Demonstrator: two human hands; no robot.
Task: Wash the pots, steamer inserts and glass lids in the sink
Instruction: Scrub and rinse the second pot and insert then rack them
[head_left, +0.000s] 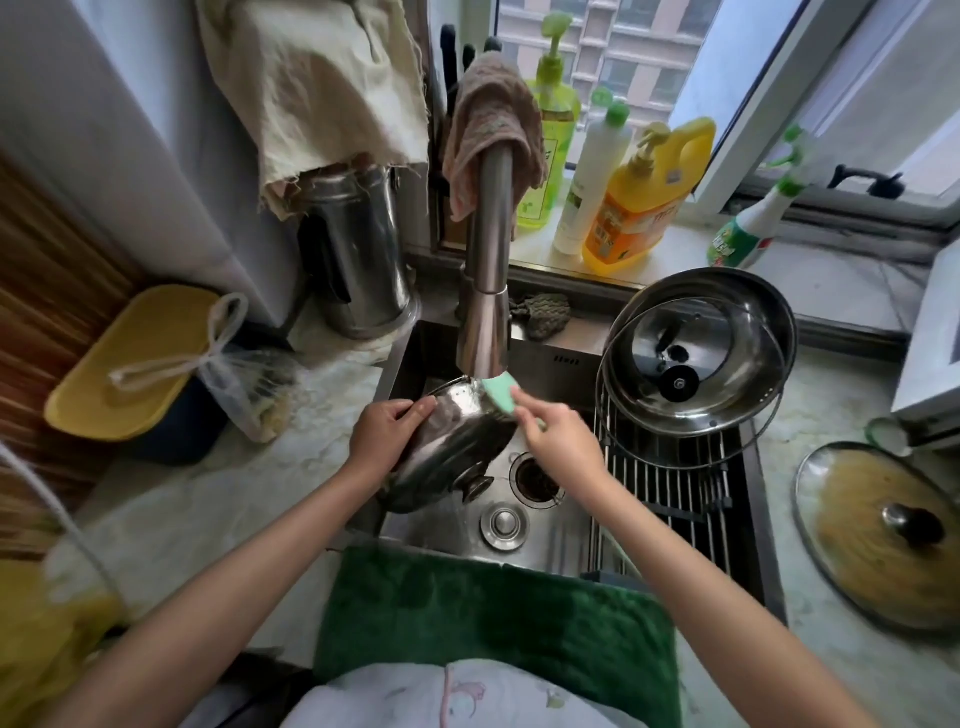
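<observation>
A steel pot (452, 452) lies tilted on its side in the sink (550, 545), its base toward me, right under the faucet (485, 291). My left hand (387, 431) grips its upper left rim. My right hand (556, 431) pinches a green sponge (501, 397) against the pot's upper right edge. On the drying rack (675, 478) at the right stands a steel pot (748, 405) with a glass lid (680, 382) lying inside it. A second glass lid (883, 530), stained brown, lies on the counter at the far right.
The drain (537, 478) and a loose plug (504, 522) sit in the sink bottom. A green towel (493, 618) covers the sink's front edge. Detergent bottles (634, 202) line the windowsill. A tall steel canister (358, 260) and a yellow-lidded bin (130, 364) stand at the left.
</observation>
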